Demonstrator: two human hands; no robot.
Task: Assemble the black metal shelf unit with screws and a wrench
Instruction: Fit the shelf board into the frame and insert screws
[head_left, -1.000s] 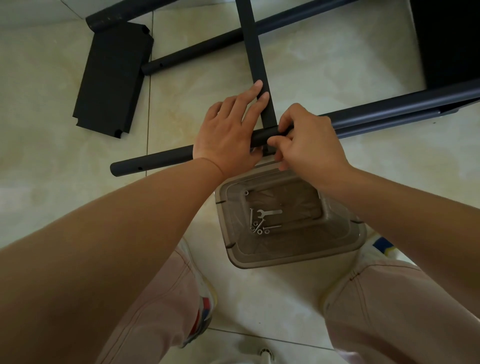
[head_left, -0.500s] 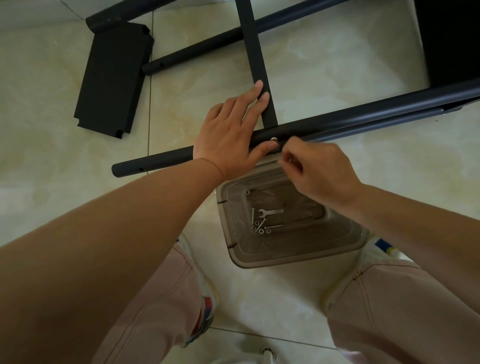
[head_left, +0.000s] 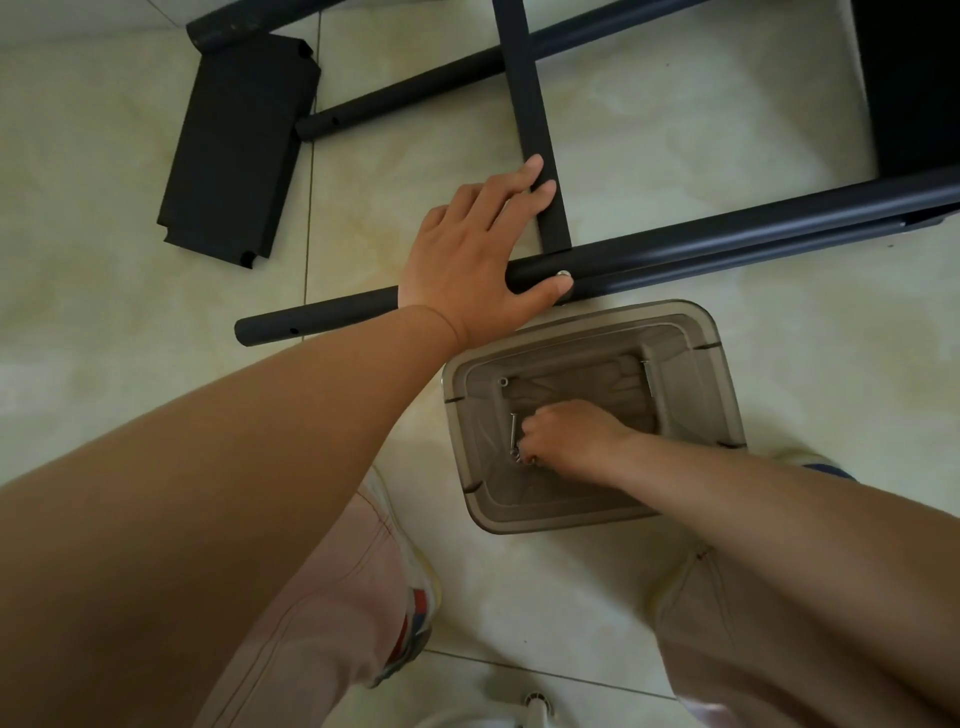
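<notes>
L hand (head_left: 467, 249) on tube (head_left: 727, 239)

Showing black on the tube (head_left: 727, 244), crossbar (head_left: 535, 130) and panel (head_left: 234, 150); silver on the screw (head_left: 562, 274); translucent grey-brown on the bin (head_left: 722, 374); pale cream marbling on the floor (head_left: 104, 260); dusty pink on the trousers (head_left: 311, 623).

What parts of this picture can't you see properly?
All in the head view:
- What the right hand is picking up in the brown plastic bin: curled fingers cover it.
- The crossbar joint beside the screw: the left hand partly covers it.
- The black panel: cut off by the top right edge.
</notes>
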